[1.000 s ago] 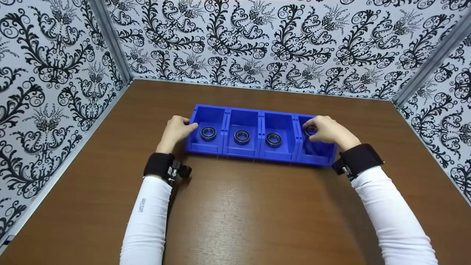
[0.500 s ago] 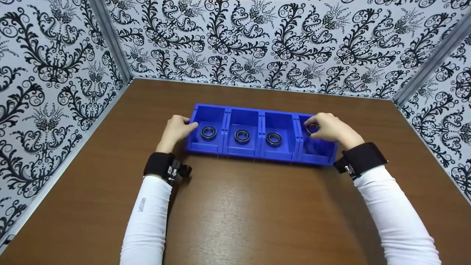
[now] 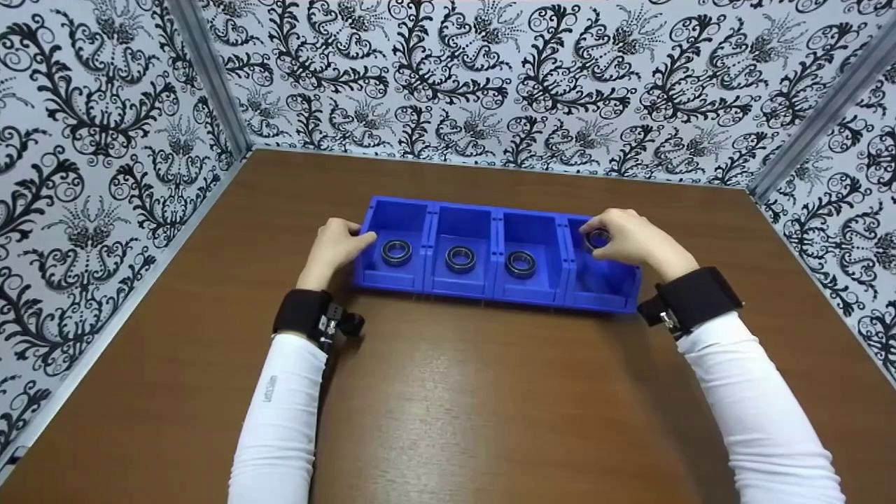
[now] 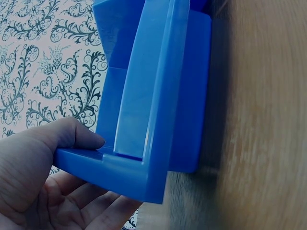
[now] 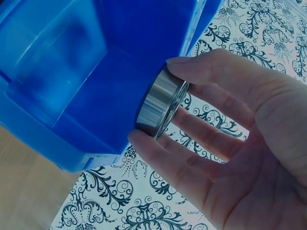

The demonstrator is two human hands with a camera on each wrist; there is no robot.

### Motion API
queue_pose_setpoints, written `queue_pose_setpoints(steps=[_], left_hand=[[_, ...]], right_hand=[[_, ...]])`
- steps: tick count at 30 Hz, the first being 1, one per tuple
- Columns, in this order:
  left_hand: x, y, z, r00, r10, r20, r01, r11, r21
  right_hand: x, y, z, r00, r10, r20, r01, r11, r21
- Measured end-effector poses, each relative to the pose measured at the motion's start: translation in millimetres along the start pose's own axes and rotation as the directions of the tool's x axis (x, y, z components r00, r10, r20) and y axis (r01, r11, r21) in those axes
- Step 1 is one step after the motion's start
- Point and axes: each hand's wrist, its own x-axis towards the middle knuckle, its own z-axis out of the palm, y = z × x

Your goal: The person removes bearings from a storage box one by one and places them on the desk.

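A blue bin [image 3: 528, 302] with a row of compartments stands on the table. My left hand [image 3: 334, 248] grips its left side wall, the thumb inside and the fingers outside, as the left wrist view shows. Over the rightmost compartment my right hand [image 3: 633, 241] pinches a ball bearing [image 5: 160, 103] by its outer rim between thumb and fingertips. One bearing lies flat in each of the other compartments: the left bearing [image 3: 396, 253], the middle bearing [image 3: 460, 260] and the third bearing [image 3: 520, 264].
The brown wooden table [image 3: 448, 406] extends in front of the bin and to both sides. Behind it and at the sides stand walls with a black and white pattern [image 3: 483, 84]. Each wrist wears a black strap [image 3: 693, 301] with a small camera.
My right hand has risen a little and shifted slightly right and away from me, carrying the bearing up from the rightmost compartment. The left hand and the bin have stayed in place.
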Motion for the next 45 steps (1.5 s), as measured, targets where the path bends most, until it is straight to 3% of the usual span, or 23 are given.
queue_pose_setpoints(steps=[21,36,45], left_hand=[[-0.3,-1.0,0.2,1.000,-0.018,0.008,0.018,1.000,-0.006],[-0.9,-1.2,0.1,1.000,0.005,-0.001,-0.005,0.999,-0.040],[-1.4,1.1,-0.5,1.000,-0.015,-0.003,0.015,1.000,-0.020]], right_hand=[[-3.9,-1.5,-2.8,1.000,0.013,0.009,-0.013,1.000,0.002],[-13.3,-7.9,-4.3,1.000,-0.023,-0.022,0.022,0.999,-0.025],[-19.0,-7.5,-5.0,0.999,-0.036,-0.030,0.035,0.999,-0.022]])
